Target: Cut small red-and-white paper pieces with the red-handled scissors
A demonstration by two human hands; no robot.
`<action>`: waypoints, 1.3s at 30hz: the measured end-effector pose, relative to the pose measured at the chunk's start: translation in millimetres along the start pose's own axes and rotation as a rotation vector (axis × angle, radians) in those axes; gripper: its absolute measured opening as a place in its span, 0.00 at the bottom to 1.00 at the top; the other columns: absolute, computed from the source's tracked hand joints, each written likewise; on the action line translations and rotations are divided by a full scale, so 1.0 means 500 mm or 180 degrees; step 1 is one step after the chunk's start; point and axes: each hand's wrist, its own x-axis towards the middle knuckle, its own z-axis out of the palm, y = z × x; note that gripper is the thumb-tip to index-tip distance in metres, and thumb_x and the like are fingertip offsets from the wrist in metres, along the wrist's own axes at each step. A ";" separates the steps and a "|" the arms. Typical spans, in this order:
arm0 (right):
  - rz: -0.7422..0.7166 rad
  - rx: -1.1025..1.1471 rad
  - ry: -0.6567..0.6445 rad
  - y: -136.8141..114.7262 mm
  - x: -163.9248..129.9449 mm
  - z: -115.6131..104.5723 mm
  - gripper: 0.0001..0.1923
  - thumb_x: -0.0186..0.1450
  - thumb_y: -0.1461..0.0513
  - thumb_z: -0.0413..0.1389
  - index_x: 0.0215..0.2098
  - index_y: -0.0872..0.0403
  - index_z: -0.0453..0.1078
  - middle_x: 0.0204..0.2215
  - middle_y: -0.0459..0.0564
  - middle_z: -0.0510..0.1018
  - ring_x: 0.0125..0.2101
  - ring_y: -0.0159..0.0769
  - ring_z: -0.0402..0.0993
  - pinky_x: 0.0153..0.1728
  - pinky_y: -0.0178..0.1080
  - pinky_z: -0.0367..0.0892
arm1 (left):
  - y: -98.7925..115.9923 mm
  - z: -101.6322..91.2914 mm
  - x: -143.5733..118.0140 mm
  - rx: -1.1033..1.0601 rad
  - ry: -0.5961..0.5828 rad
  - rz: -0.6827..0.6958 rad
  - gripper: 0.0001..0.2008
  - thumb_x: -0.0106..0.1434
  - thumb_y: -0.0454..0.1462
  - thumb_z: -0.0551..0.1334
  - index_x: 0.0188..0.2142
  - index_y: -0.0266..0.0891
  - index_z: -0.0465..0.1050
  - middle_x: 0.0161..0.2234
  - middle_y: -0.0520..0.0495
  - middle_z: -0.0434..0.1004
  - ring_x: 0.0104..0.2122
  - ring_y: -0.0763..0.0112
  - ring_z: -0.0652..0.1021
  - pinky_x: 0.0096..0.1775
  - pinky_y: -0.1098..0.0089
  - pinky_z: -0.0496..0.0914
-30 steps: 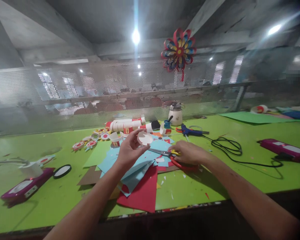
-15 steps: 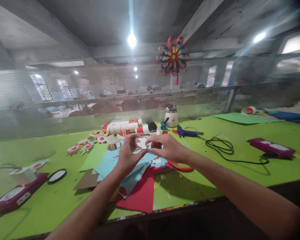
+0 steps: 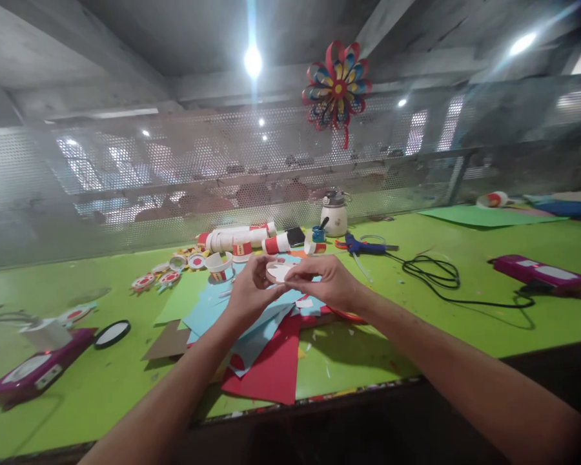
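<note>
Between my two hands is a small round white paper piece (image 3: pixel 277 272) with a raised rim, which looks like the base of a paper cup. My left hand (image 3: pixel 252 287) grips its left edge between thumb and fingers. The fingertips of my right hand (image 3: pixel 325 280) pinch its right side. Under both hands lie light blue paper sheets (image 3: pixel 208 316) and a red sheet (image 3: pixel 271 371). Just left of my left hand stands a cut paper cup (image 3: pixel 219 267). Orange-handled scissors (image 3: pixel 347 316) lie partly hidden beneath my right hand.
A blue glue gun (image 3: pixel 363 245) with a coiled black cable (image 3: pixel 430 274) lies to the right. Purple power strips (image 3: pixel 542 271) sit at both sides. Stacked paper cups (image 3: pixel 232 239), a white bottle (image 3: pixel 334 219) and paper flower pieces (image 3: pixel 142 281) stand behind. A black-rimmed disc (image 3: pixel 112 334) lies left.
The round paper piece has tilted flatter between my hands, and my right fingers have closed in on its right side. The view has shifted slightly.
</note>
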 end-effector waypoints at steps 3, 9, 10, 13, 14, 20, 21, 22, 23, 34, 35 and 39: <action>0.0080 0.0135 0.0027 0.003 -0.003 0.000 0.07 0.64 0.62 0.58 0.30 0.58 0.72 0.23 0.41 0.73 0.23 0.29 0.70 0.25 0.34 0.67 | 0.008 0.004 -0.003 -0.0028 0.0044 -0.0210 0.23 0.47 0.34 0.70 0.41 0.38 0.65 0.37 0.48 0.73 0.35 0.71 0.75 0.36 0.70 0.70; 0.0256 0.0396 0.0082 0.005 -0.004 0.001 0.04 0.61 0.64 0.59 0.30 0.59 0.73 0.22 0.42 0.73 0.22 0.29 0.69 0.24 0.34 0.65 | 0.018 0.008 -0.006 0.0007 0.0032 -0.0328 0.23 0.47 0.34 0.70 0.41 0.36 0.64 0.38 0.45 0.74 0.37 0.69 0.76 0.39 0.69 0.70; 0.0296 0.0437 0.0103 0.004 -0.004 0.000 0.04 0.60 0.64 0.59 0.31 0.59 0.73 0.22 0.43 0.73 0.21 0.29 0.68 0.24 0.34 0.65 | 0.018 0.008 -0.006 0.0039 0.0033 -0.0313 0.22 0.48 0.34 0.70 0.41 0.36 0.64 0.38 0.45 0.74 0.37 0.69 0.76 0.39 0.68 0.70; 0.0415 0.0568 0.0166 0.004 -0.007 -0.003 0.10 0.59 0.65 0.57 0.38 0.61 0.74 0.21 0.44 0.72 0.20 0.29 0.66 0.23 0.35 0.65 | 0.013 0.006 -0.005 0.0084 0.0047 -0.0224 0.22 0.49 0.34 0.69 0.42 0.36 0.64 0.35 0.47 0.74 0.34 0.71 0.76 0.38 0.68 0.71; 0.0447 0.0607 0.0168 0.003 -0.008 -0.004 0.12 0.59 0.66 0.55 0.40 0.62 0.73 0.21 0.43 0.72 0.20 0.29 0.66 0.23 0.35 0.65 | 0.010 0.005 -0.004 0.0089 0.0049 -0.0188 0.22 0.49 0.34 0.69 0.42 0.36 0.64 0.35 0.47 0.74 0.33 0.72 0.76 0.38 0.68 0.71; 0.0569 0.0691 -0.0013 0.005 -0.011 -0.005 0.16 0.56 0.69 0.52 0.41 0.63 0.73 0.17 0.41 0.68 0.19 0.29 0.66 0.23 0.36 0.65 | -0.001 0.002 -0.003 0.0160 0.0018 -0.0076 0.21 0.50 0.34 0.68 0.43 0.37 0.64 0.41 0.44 0.73 0.35 0.71 0.76 0.39 0.66 0.72; 0.0573 0.0688 -0.0045 0.007 -0.011 -0.005 0.15 0.55 0.69 0.52 0.40 0.63 0.74 0.17 0.41 0.68 0.19 0.29 0.66 0.23 0.36 0.66 | 0.001 0.002 -0.004 0.0181 0.0007 -0.0080 0.22 0.50 0.35 0.68 0.43 0.37 0.64 0.42 0.43 0.73 0.35 0.70 0.76 0.39 0.66 0.72; 0.0573 0.0680 -0.0067 0.008 -0.012 -0.004 0.15 0.55 0.69 0.52 0.39 0.62 0.74 0.16 0.41 0.68 0.19 0.29 0.67 0.23 0.36 0.66 | 0.002 0.003 -0.004 0.0208 -0.0003 -0.0091 0.22 0.50 0.35 0.68 0.43 0.37 0.64 0.42 0.43 0.73 0.35 0.70 0.76 0.39 0.66 0.71; 0.0570 0.0667 -0.0076 0.009 -0.012 -0.003 0.14 0.55 0.69 0.52 0.38 0.61 0.75 0.16 0.40 0.68 0.19 0.29 0.67 0.24 0.35 0.66 | 0.005 0.003 -0.004 0.0238 -0.0016 -0.0111 0.21 0.50 0.35 0.68 0.43 0.37 0.65 0.42 0.42 0.73 0.35 0.70 0.76 0.39 0.67 0.71; 0.0760 -0.0266 0.0135 0.025 -0.009 -0.029 0.09 0.67 0.64 0.52 0.44 0.58 0.69 0.29 0.45 0.75 0.27 0.32 0.73 0.29 0.38 0.71 | 0.036 -0.007 -0.003 0.0489 -0.0017 -0.0607 0.26 0.52 0.39 0.66 0.51 0.38 0.68 0.44 0.41 0.75 0.37 0.67 0.75 0.35 0.67 0.70; 0.0853 -0.0445 0.0103 0.031 -0.006 -0.040 0.09 0.68 0.62 0.51 0.45 0.58 0.68 0.31 0.46 0.76 0.29 0.33 0.74 0.30 0.39 0.71 | 0.039 -0.009 -0.002 0.0502 -0.0019 -0.0607 0.26 0.52 0.39 0.66 0.51 0.38 0.68 0.45 0.41 0.74 0.35 0.67 0.75 0.33 0.68 0.69; 0.1234 -0.1135 -0.0807 0.054 -0.004 -0.090 0.09 0.67 0.61 0.54 0.42 0.58 0.70 0.36 0.48 0.76 0.31 0.34 0.75 0.32 0.40 0.72 | 0.047 -0.020 0.001 0.0306 -0.0156 -0.0449 0.27 0.53 0.38 0.66 0.53 0.42 0.67 0.48 0.40 0.73 0.34 0.68 0.74 0.27 0.70 0.67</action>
